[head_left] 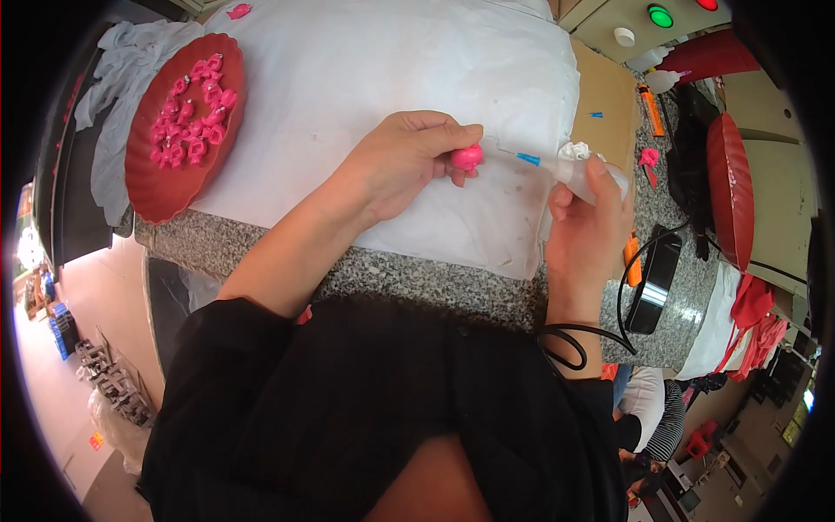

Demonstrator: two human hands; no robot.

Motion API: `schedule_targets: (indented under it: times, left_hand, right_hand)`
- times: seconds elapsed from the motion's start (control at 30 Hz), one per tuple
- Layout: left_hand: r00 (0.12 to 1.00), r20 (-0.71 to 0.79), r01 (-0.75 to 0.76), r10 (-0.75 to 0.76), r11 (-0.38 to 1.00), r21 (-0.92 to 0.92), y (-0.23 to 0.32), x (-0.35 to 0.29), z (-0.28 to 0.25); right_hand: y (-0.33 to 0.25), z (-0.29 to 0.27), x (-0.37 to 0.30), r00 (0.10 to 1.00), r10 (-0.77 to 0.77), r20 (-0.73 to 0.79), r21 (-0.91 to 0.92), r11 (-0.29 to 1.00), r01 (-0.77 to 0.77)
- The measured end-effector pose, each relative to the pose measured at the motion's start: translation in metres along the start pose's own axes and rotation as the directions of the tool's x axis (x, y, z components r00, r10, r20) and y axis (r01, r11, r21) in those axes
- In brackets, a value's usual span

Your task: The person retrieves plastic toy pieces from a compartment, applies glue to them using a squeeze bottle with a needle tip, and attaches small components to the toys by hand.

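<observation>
Between the thumb and fingers of my left hand (404, 161) is a small, shiny pink piece (467, 157), rounded in shape, held above the white sheet (365, 70). My right hand (590, 222) is wrapped round a translucent squeeze bottle (578, 178) that has a thin needle tip with a blue base (527, 159). The needle points left toward the pink piece, a short gap apart from it. At the left, a red scalloped plate (143, 187) carries many similar pink pieces (187, 122).
A speckled stone edge (417, 283) runs along the front. To the right are a black phone (654, 280), an orange cutter (651, 110), a second red plate (729, 187) and a black cable (619, 304) near my right wrist. A control panel with a green button (659, 16) stands behind.
</observation>
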State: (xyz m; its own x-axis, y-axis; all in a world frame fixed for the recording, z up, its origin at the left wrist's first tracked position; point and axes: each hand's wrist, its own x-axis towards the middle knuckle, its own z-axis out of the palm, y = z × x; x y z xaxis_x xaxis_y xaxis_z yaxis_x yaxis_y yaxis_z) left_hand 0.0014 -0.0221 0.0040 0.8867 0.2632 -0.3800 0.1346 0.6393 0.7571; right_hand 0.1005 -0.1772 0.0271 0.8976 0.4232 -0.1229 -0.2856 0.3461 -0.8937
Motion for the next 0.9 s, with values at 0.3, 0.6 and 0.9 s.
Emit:
schedule_targets:
  times: [0.3,0.6,0.9]
  left_hand:
    - [0.999,-0.024,0.027,-0.027,1.0,-0.016,0.003,-0.002,-0.001]
    - [1.0,-0.006,0.017,-0.017,1.0,0.014,0.001,-0.001,-0.001]
    - [0.991,0.087,-0.121,0.104,0.97,0.212,-0.004,0.001,0.003]
  right_hand:
    - [0.006,0.005,0.001,0.998,0.068,0.014,0.017,0.997,-0.069]
    - [0.008,0.009,-0.005,0.995,-0.03,0.093,-0.073,0.997,0.037]
    - [0.004,-0.007,0.004,0.932,0.289,0.218,0.178,0.927,-0.33]
